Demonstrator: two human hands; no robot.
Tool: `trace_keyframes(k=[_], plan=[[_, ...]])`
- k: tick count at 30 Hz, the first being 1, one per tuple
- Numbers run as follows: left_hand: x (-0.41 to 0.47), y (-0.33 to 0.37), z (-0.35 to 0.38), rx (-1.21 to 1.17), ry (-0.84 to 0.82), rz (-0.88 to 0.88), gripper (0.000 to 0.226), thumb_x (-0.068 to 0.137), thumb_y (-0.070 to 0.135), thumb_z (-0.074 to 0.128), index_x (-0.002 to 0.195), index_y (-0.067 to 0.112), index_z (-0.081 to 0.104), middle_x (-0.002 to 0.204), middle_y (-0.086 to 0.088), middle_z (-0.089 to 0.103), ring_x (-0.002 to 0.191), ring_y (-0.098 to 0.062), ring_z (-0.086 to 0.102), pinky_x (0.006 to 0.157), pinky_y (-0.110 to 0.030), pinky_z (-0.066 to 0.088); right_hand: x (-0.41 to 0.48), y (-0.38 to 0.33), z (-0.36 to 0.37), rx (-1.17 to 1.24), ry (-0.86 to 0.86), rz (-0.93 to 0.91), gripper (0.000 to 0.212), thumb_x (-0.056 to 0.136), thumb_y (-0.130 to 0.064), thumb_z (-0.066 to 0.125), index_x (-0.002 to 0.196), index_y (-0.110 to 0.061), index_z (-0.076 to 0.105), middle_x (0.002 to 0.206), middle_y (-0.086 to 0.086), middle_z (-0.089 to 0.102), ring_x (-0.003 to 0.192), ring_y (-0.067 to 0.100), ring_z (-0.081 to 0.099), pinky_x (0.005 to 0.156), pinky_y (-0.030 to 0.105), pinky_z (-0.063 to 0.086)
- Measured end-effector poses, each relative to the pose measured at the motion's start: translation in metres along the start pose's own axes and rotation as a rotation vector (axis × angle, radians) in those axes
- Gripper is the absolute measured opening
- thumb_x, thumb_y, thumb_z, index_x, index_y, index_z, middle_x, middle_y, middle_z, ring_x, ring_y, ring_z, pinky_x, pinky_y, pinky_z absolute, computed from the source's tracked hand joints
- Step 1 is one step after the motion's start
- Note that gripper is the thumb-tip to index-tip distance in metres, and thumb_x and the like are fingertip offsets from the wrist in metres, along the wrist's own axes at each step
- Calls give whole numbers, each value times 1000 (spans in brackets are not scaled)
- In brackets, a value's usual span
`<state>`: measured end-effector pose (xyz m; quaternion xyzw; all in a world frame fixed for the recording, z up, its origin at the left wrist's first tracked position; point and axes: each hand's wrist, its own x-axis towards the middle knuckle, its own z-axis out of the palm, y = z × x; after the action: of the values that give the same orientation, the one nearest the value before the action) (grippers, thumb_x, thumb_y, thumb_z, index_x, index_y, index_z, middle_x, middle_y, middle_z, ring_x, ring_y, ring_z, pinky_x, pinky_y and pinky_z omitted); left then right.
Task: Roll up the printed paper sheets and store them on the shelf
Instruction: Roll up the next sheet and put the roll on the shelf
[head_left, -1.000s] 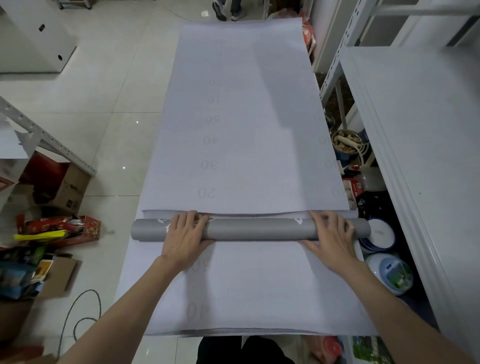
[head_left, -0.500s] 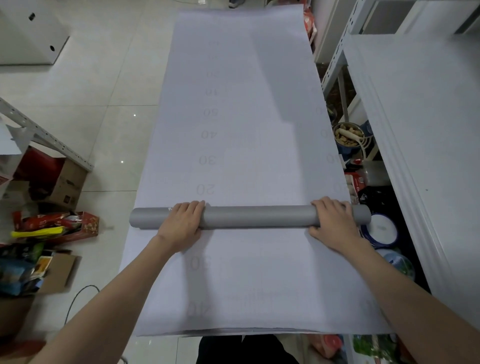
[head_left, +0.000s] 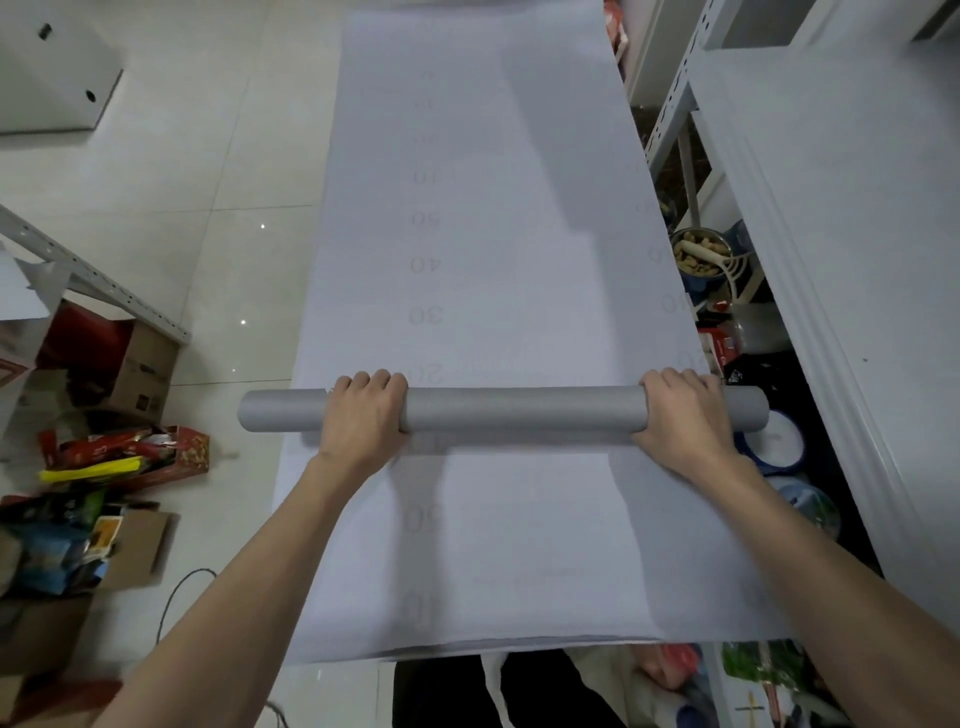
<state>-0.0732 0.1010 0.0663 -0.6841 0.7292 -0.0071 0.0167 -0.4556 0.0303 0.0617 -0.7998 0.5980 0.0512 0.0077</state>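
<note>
pale tiled floor (head_left: 208, 171), white shelf (head_left: 857, 208) at 3 o'clock. the printed paper sheets (head_left: 483, 234) run from 6 to 12 o'clock, the grey roll (head_left: 519, 410) lying crosswise at centre. left hand (head_left: 363, 415) and right hand (head_left: 685, 415) each curl over the roll, grasping it. best to push both ends evenly toward 12, tight and square, so the edges don't cone.

Roll across sheet, both hands on it.
Sheet (head_left: 493, 234) runs lengthwise on floor (head_left: 208, 156), away from viewer. Roll (head_left: 519, 410) lies crosswise on it, both ends past sheet edges. L hand (head_left: 363, 415) grips roll left of ctr, R hand (head_left: 685, 415) near its right end. Shelf (head_left: 831, 208) right of sheet; bowl (head_left: 701, 254) below it, maybe on a lower level. Boxes (head_left: 145, 374) left of sheet, cable (head_left: 182, 587) nearer viewer.
</note>
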Motion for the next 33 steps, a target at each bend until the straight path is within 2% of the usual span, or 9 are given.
trace_keyframes(k=[3,6,12,14,18,21,23,30,33], plan=[[-18,-14,-30,-20,28,20,37,47,9,78,72,11,51,60,-3,51,50,-29,43,55,-32,28,-22,-12,-26,49,88,-17,34,56,-18,80,83,-16,58,75,4,59,67,30,55,71,39,42],[-36,-27,-60,-29,37,43,35,49,11,78,74,13,53,59,-1,53,49,-28,45,54,-31,27,-47,-28,-55,110,151,-1,36,55,-17,81,84,-16,58,76,3,61,68,30,57,73,39,43],[-56,-53,-101,-85,144,164,36,50,12,77,83,17,61,65,3,57,55,-26,50,60,-30,27,-103,-64,-105,174,123,140,40,62,-23,82,96,-24,61,86,-4,64,78,20,55,74,34,32],[-54,-52,-108,-102,182,223,35,52,12,76,84,17,63,67,3,58,56,-26,51,61,-31,28,-127,-70,-108,153,162,200,39,62,-19,82,95,-23,63,86,-2,65,78,25,58,72,35,30],[-35,-29,-117,-130,188,368,34,53,14,77,84,18,64,69,3,61,58,-27,53,61,-32,31,-177,-66,-114,137,126,329,37,61,-18,82,93,-20,64,86,2,66,80,32,61,73,41,38],[-18,12,-126,-175,194,503,32,54,14,77,84,19,64,68,4,61,58,-26,53,61,-32,33,-222,-50,-120,117,131,451,37,57,-14,81,89,-16,63,82,5,64,76,33,62,73,43,42],[-7,50,-133,-198,204,606,31,55,13,76,84,18,64,67,4,61,58,-26,52,61,-33,34,-257,-35,-126,104,101,577,36,61,-21,81,92,-17,62,86,4,64,80,32,61,77,43,42],[5,223,-167,-197,196,1006,27,57,20,73,80,23,60,68,5,59,61,-24,53,62,-32,30,-375,-7,-137,116,80,965,41,71,-27,74,108,-25,57,101,-4,60,97,26,58,83,39,33],[-1,295,-176,-183,201,1170,28,54,24,74,80,21,63,68,3,60,62,-26,56,61,-32,33,-424,5,-131,95,103,1130,40,71,-32,77,105,-26,57,98,-3,61,93,26,58,81,40,36]])
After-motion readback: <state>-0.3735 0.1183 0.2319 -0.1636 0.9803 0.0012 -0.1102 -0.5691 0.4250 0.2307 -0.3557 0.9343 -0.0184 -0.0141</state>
